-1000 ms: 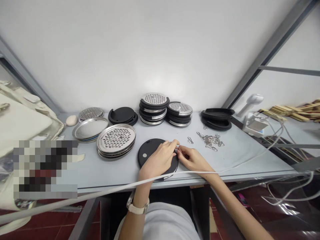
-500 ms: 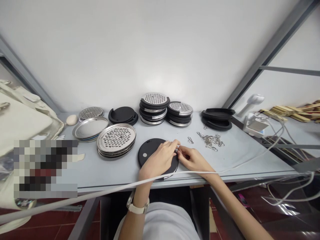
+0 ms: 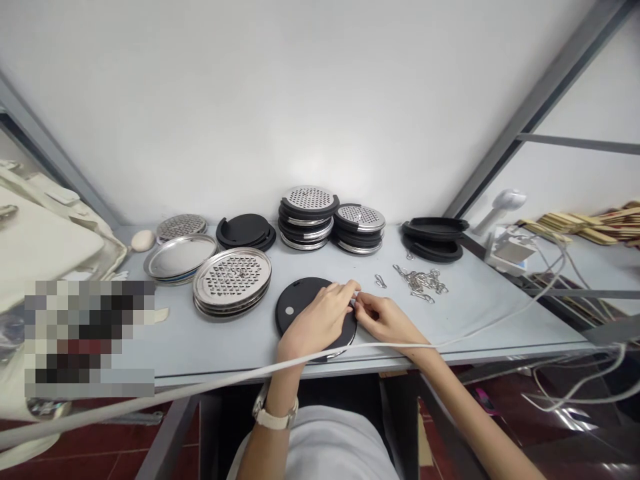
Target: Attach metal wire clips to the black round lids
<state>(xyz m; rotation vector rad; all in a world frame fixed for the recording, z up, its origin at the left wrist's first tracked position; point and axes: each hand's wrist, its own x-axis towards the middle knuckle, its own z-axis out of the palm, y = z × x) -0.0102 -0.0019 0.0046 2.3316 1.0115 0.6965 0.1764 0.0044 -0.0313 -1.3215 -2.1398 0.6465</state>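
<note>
A round black disc (image 3: 295, 297) with a pale dot lies near the table's front edge. My left hand (image 3: 323, 317) rests across its top, fingers together at the right rim, gripping the disc. My right hand (image 3: 383, 317) is at that rim with thumb and forefinger pinched; what they hold is too small to make out. Metal clips (image 3: 425, 281) lie in a loose pile to the right, and another clip (image 3: 381, 281) sits nearer my hands. A stack of perforated metal discs (image 3: 233, 277) stands left of the black disc.
Stacks of black holders with metal graters (image 3: 309, 217) stand by the wall, with black holders (image 3: 434, 239) farther right. Plain metal discs (image 3: 181, 257) lie at the left. A white cable (image 3: 240, 373) crosses in front of my forearms. A bag (image 3: 45, 233) is at far left.
</note>
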